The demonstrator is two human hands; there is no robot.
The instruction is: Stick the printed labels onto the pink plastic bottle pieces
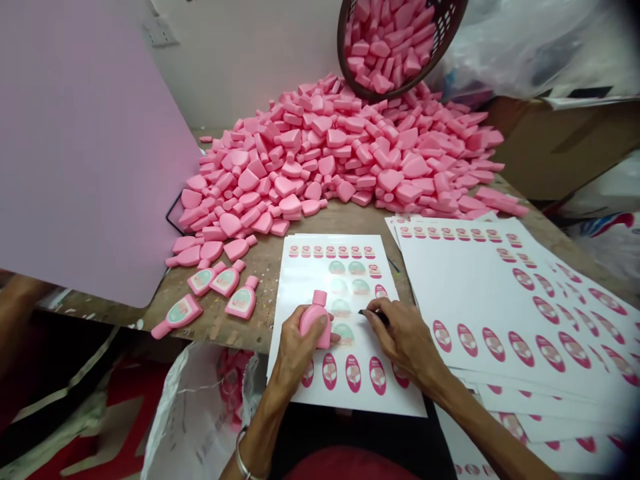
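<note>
My left hand is closed around a small pink plastic bottle, cap up, with no label on the side I see. It is held over a white sticker sheet printed with green oval-topped labels and pink ovals. In my right hand is a slim black tool, its tip close to the green labels; its exact kind cannot be made out. Left of the sheet lie several pink bottles with green labels on them.
A large heap of pink bottles covers the back of the table, below a tipped brown basket. Sticker sheets overlap at right. A pink panel stands at left, beside a person's arm. A white sack hangs below the edge.
</note>
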